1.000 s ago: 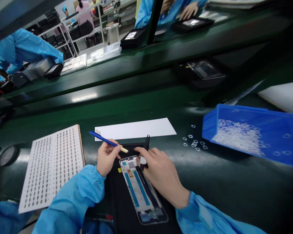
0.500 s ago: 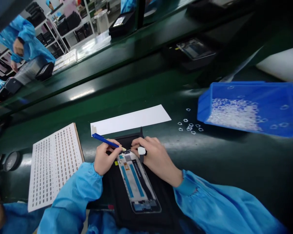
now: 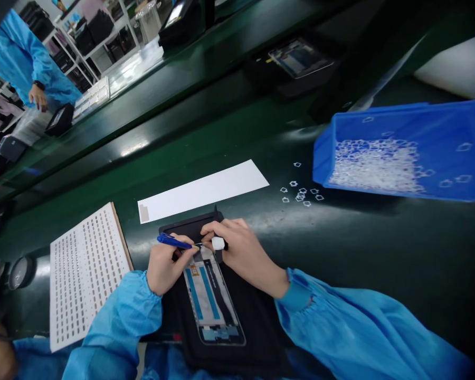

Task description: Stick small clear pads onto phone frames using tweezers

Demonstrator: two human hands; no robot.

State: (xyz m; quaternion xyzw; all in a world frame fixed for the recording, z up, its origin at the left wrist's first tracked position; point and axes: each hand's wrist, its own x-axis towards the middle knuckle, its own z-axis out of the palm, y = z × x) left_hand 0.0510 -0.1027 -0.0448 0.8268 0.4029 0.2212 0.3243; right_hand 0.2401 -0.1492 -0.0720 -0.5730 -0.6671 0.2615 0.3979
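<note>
A phone frame [image 3: 211, 298] with two blue strips lies lengthwise on a black fixture tray [image 3: 257, 322] in front of me. My left hand [image 3: 164, 266] is closed on a blue stick tool [image 3: 173, 242], its pale tip touching the top edge of the frame. My right hand [image 3: 239, 253] is closed on black tweezers [image 3: 217, 248] with a white finger cot on one fingertip, their point meeting the same top edge. Both hands rest over the upper end of the frame.
A white perforated sheet of small parts [image 3: 83, 272] lies at left. A white paper strip [image 3: 203, 190] lies beyond the tray. A blue bin [image 3: 404, 153] of small clear rings sits at right, with several loose rings [image 3: 301, 194] beside it. Another person [image 3: 27, 63] in blue stands at far left.
Both hands have closed in on the frame's top edge; the blue tool has tipped lower, toward flat. The camera has tilted down and nearer.
</note>
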